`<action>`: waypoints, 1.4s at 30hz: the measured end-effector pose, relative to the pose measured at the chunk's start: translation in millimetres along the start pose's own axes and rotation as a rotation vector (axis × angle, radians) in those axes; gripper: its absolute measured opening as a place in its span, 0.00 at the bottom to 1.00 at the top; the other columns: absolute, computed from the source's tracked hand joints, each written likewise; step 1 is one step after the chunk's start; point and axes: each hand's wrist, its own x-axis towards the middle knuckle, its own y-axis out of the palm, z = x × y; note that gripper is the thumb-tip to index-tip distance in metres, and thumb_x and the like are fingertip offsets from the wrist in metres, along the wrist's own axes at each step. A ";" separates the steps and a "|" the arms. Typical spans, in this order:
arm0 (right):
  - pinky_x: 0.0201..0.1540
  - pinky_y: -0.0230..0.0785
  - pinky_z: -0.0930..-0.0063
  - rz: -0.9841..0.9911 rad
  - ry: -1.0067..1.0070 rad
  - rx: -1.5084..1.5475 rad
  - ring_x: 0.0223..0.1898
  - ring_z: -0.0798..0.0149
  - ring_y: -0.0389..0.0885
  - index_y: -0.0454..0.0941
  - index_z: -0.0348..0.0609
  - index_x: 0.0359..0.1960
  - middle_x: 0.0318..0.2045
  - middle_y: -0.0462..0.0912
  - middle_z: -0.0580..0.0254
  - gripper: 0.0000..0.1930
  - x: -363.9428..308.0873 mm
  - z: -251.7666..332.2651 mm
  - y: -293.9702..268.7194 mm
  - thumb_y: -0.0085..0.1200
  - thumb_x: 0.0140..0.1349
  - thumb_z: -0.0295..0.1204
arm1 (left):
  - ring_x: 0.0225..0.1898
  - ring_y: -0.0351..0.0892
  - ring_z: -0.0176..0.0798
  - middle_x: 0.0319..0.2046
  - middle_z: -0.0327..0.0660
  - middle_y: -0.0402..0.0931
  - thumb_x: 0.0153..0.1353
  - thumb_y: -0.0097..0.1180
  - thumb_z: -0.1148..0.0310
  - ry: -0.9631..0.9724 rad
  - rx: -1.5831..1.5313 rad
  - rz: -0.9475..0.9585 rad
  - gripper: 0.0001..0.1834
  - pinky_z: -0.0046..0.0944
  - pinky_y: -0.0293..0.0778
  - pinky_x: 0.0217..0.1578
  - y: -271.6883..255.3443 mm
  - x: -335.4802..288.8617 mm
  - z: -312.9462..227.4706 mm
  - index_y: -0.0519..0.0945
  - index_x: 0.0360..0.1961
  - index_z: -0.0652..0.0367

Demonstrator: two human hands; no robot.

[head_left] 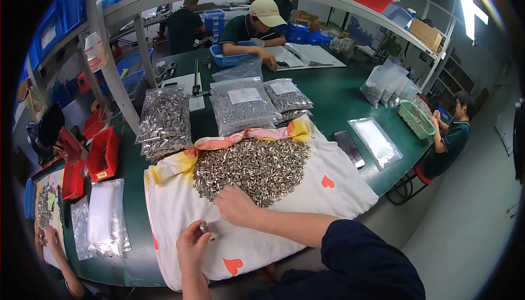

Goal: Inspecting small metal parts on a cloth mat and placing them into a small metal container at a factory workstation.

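Observation:
A heap of small shiny metal cylinders (251, 169) lies on a white cloth (339, 182) with red hearts. My right hand (236, 204) is at the near edge of the heap, its fingers curled down toward the pieces; the fingertips are partly hidden, so what they grip does not show. Nearer to me and a little left, my left hand (192, 245) is raised over the cloth. Between its thumb and fingers it pinches small metal cylinders (203, 228), with another bit of metal showing by the thumb. A rolled yellow and pink cloth edge (246, 134) borders the heap's far side.
Behind the heap stand clear bags of metal parts (164, 119) (243, 106). A phone (348, 148) and flat plastic bags (376, 141) lie right. Red bins (102, 152) and plastic bags (106, 215) are left. Co-workers sit opposite (249, 32), right (456, 130) and left.

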 end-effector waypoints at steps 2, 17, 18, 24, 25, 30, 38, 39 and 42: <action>0.38 0.66 0.68 -0.025 0.035 0.103 0.35 0.61 0.74 0.73 0.42 0.24 0.27 0.76 0.61 0.03 4.0 8.3 -10.3 0.51 0.48 0.27 | 0.35 0.76 0.29 0.38 0.39 0.77 0.50 0.55 0.86 -0.019 -0.038 -0.028 0.22 0.27 0.73 0.35 1.2 -1.3 -1.6 0.72 0.49 0.67; 0.31 0.69 0.75 0.093 0.211 0.857 0.27 0.66 0.76 0.79 0.41 0.28 0.25 0.78 0.61 0.06 -5.6 31.0 2.9 0.58 0.48 0.27 | 0.38 0.76 0.30 0.40 0.41 0.77 0.50 0.54 0.86 -0.093 -0.075 -0.045 0.23 0.27 0.73 0.38 -5.7 -4.2 -6.7 0.72 0.50 0.67; 0.31 0.69 0.75 0.052 0.206 0.813 0.27 0.66 0.76 0.79 0.41 0.28 0.25 0.78 0.61 0.05 -6.3 30.1 4.4 0.58 0.48 0.26 | 0.39 0.76 0.30 0.40 0.40 0.77 0.50 0.55 0.85 -0.119 -0.044 -0.034 0.23 0.27 0.73 0.38 -2.7 -3.0 -11.4 0.72 0.50 0.67; 0.30 0.70 0.74 0.105 0.290 0.961 0.27 0.63 0.77 0.79 0.41 0.28 0.26 0.79 0.60 0.05 -7.1 32.0 -0.9 0.58 0.48 0.26 | 0.39 0.76 0.30 0.41 0.40 0.77 0.52 0.56 0.83 -0.076 -0.145 -0.024 0.22 0.27 0.73 0.39 0.1 0.1 -12.7 0.72 0.50 0.66; 0.30 0.70 0.74 0.090 0.273 0.898 0.27 0.63 0.77 0.79 0.41 0.28 0.26 0.79 0.60 0.05 -8.2 32.8 -1.4 0.58 0.48 0.25 | 0.39 0.76 0.30 0.41 0.40 0.77 0.52 0.56 0.83 -0.072 -0.151 -0.009 0.22 0.27 0.73 0.40 0.2 -0.9 -11.5 0.72 0.50 0.66; 0.30 0.70 0.75 0.044 0.243 0.842 0.27 0.63 0.77 0.79 0.41 0.27 0.26 0.79 0.60 0.05 -10.6 37.6 -1.6 0.58 0.48 0.25 | 0.39 0.76 0.29 0.41 0.40 0.77 0.53 0.55 0.83 -0.076 -0.165 0.005 0.22 0.28 0.74 0.41 -2.0 -5.5 -9.5 0.72 0.51 0.66; 0.32 0.69 0.71 -0.024 0.093 0.735 0.29 0.60 0.77 0.78 0.42 0.27 0.25 0.79 0.61 0.04 -9.3 36.0 -3.4 0.58 0.48 0.25 | 0.36 0.77 0.28 0.37 0.39 0.78 0.52 0.56 0.82 -0.074 -0.084 0.013 0.21 0.27 0.74 0.38 -1.0 -3.5 -10.1 0.72 0.50 0.66; 0.32 0.69 0.71 -0.025 0.092 0.735 0.29 0.60 0.77 0.78 0.42 0.27 0.25 0.79 0.61 0.04 -8.6 36.4 -3.8 0.58 0.48 0.25 | 0.36 0.77 0.28 0.37 0.39 0.78 0.52 0.56 0.82 -0.073 -0.083 0.013 0.21 0.27 0.74 0.38 -1.1 -3.1 -9.3 0.72 0.50 0.66; 0.34 0.70 0.70 -0.034 0.054 0.691 0.30 0.59 0.77 0.78 0.43 0.28 0.25 0.79 0.60 0.04 -8.4 37.7 -4.5 0.57 0.49 0.25 | 0.35 0.77 0.27 0.34 0.38 0.78 0.52 0.57 0.82 -0.059 -0.023 -0.011 0.21 0.27 0.74 0.37 -0.9 -3.7 -7.7 0.74 0.49 0.65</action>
